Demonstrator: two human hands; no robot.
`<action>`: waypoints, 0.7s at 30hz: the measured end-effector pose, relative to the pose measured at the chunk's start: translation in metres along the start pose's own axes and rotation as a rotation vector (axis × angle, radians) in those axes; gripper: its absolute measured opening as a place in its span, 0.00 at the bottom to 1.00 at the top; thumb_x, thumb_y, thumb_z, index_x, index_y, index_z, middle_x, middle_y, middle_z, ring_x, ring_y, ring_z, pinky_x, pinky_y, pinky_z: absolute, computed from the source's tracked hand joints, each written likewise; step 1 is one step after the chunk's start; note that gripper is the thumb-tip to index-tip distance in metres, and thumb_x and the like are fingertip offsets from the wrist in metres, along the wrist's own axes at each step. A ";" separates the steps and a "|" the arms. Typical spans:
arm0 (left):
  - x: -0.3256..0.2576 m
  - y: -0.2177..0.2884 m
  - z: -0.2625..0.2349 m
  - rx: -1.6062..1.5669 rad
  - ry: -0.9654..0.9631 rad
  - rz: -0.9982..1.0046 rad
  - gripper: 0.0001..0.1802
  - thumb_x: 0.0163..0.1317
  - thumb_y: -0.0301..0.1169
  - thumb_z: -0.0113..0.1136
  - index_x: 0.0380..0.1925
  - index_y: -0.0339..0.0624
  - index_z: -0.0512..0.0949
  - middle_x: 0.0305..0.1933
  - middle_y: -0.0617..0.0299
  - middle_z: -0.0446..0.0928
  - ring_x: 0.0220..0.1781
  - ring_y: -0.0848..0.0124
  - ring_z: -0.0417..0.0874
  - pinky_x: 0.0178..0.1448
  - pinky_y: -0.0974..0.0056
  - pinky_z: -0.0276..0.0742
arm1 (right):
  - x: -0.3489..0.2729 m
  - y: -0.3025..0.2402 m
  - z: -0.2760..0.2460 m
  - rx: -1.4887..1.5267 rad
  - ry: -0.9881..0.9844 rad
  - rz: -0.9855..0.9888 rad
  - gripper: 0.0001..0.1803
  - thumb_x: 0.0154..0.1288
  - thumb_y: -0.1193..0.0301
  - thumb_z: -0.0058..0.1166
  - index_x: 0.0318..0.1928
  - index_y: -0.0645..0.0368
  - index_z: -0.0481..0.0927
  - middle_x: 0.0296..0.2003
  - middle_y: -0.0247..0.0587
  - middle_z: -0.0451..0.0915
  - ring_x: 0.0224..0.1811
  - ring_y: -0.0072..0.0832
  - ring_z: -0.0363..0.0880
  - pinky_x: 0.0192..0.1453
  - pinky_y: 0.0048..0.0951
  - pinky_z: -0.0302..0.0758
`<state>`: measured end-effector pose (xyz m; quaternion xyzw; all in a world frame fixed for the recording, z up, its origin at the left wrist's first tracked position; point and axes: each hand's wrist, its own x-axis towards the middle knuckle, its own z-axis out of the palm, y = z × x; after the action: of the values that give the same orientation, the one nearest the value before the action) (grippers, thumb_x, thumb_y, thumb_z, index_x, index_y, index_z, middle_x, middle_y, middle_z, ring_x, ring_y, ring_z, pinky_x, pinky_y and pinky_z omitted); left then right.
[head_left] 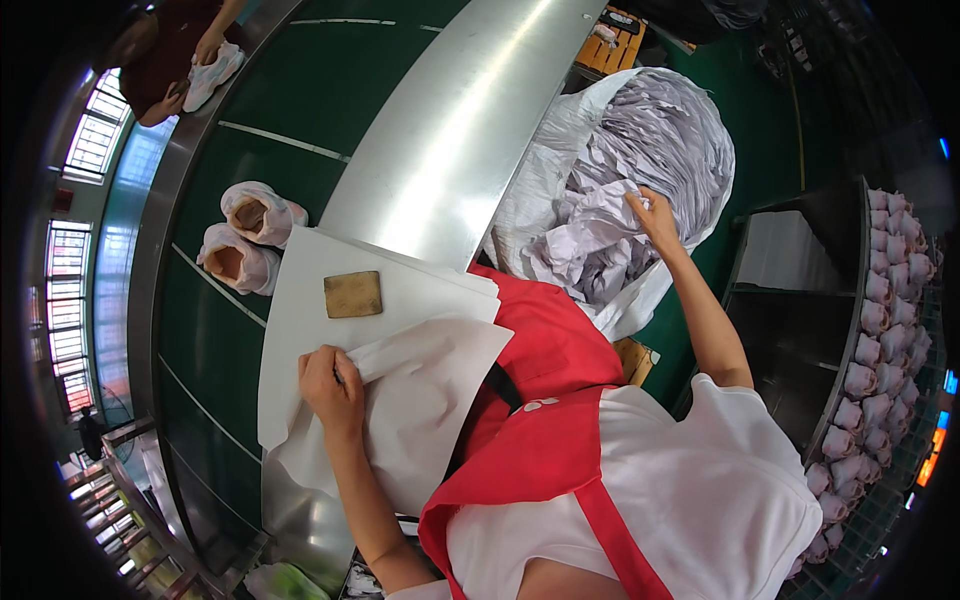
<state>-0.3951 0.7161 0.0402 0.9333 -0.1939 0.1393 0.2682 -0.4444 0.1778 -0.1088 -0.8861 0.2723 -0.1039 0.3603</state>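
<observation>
My left hand (332,385) presses flat on the top sheet (420,400) at the table's (300,510) near edge; my right hand (652,215) grips crumpled paper (600,240) in the sack (540,190), far right.

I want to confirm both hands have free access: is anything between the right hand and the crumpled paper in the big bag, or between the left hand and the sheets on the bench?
Nothing visible does. The right hand already touches the crumpled paper inside the open white bag. The left hand lies directly on the top sheet; the brown block sits apart, farther up the stack.
</observation>
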 end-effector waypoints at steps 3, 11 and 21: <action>-0.002 -0.001 -0.001 -0.004 0.034 -0.009 0.05 0.51 0.19 0.49 0.19 0.35 0.67 0.20 0.53 0.67 0.24 0.56 0.66 0.33 0.59 0.64 | 0.010 -0.024 -0.016 -0.266 0.078 0.030 0.20 0.60 0.60 0.56 0.45 0.64 0.79 0.27 0.44 0.79 0.32 0.27 0.76 0.39 0.31 0.72; -0.002 0.010 -0.023 -0.260 0.072 0.205 0.06 0.42 0.16 0.48 0.16 0.37 0.65 0.16 0.57 0.62 0.19 0.59 0.64 0.27 0.60 0.63 | -0.032 -0.228 -0.039 0.828 0.383 -0.155 0.16 0.67 0.64 0.51 0.43 0.66 0.75 0.30 0.28 0.73 0.27 0.13 0.67 0.27 0.17 0.64; 0.005 0.060 -0.069 -0.058 0.276 0.267 0.11 0.50 0.28 0.59 0.16 0.41 0.67 0.30 0.55 0.75 0.27 0.60 0.73 0.41 0.58 0.69 | -0.156 -0.345 0.063 0.862 -0.912 -0.533 0.14 0.60 0.71 0.55 0.46 0.61 0.73 0.31 0.37 0.79 0.34 0.17 0.74 0.39 0.21 0.70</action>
<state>-0.4277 0.7061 0.1257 0.8632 -0.2813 0.2945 0.2983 -0.4087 0.5059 0.0875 -0.6554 -0.2000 0.0956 0.7220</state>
